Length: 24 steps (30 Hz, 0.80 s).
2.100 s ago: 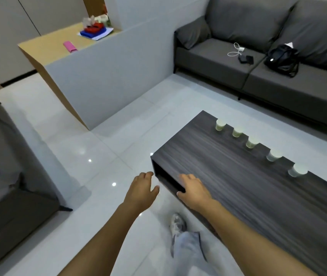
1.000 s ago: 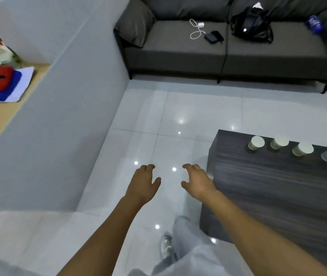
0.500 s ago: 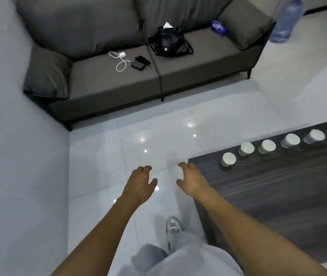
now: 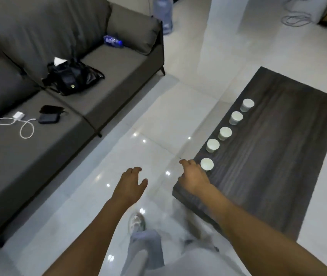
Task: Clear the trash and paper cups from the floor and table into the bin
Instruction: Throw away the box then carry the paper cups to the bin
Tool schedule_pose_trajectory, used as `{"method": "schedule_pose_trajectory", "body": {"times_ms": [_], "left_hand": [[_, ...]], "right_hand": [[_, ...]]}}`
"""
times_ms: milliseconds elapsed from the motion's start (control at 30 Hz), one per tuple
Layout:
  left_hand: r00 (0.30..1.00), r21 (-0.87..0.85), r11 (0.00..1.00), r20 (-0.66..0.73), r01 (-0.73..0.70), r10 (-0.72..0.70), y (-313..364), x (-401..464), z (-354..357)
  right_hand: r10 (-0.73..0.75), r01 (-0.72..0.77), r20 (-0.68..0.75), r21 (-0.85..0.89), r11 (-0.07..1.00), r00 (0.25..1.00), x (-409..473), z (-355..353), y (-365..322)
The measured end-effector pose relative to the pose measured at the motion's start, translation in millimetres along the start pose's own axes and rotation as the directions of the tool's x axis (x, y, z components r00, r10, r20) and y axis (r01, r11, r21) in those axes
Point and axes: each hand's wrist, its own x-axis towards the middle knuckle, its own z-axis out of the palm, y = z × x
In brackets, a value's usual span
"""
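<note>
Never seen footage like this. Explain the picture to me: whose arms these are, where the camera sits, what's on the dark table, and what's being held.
No machine here: a person wears a wide-angle camera on the head, looking forward and down, so the arms are their own. The left hand hangs open over the tiled floor. The right hand reaches by the table corner, right beside the nearest paper cup, holding nothing. Five paper cups stand in a row along the table's edge. On the sofa lie a black bag, a charger cable and a blue bottle. No bin is visible.
</note>
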Motion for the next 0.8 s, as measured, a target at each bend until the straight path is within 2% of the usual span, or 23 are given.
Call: {"method": "schedule_pose_trajectory", "body": {"times_ms": [167,300,467,800], "left_hand": [[0.978,0.144,0.970,0.099,-0.197,0.184,-27,66,-61],[0.950,0.189,0.939,0.178,-0.288,0.255,-27,114,-89],[0.866,0.182,0.871,0.315,-0.456,0.388,12,171,-88],[0.692,0.216,0.694,0.485,-0.687,0.534,115,282,-77]], "right_hand": [[0.172,-0.156,-0.071,0.183,0.971,0.983,25,2,-46],[0.308,-0.273,-0.082,0.291,0.917,0.948,33,9,-60],[0.479,-0.415,-0.072,0.399,0.818,0.875,55,6,-55],[0.644,-0.499,-0.090,0.553,0.667,0.760,134,-47,-25]]}}
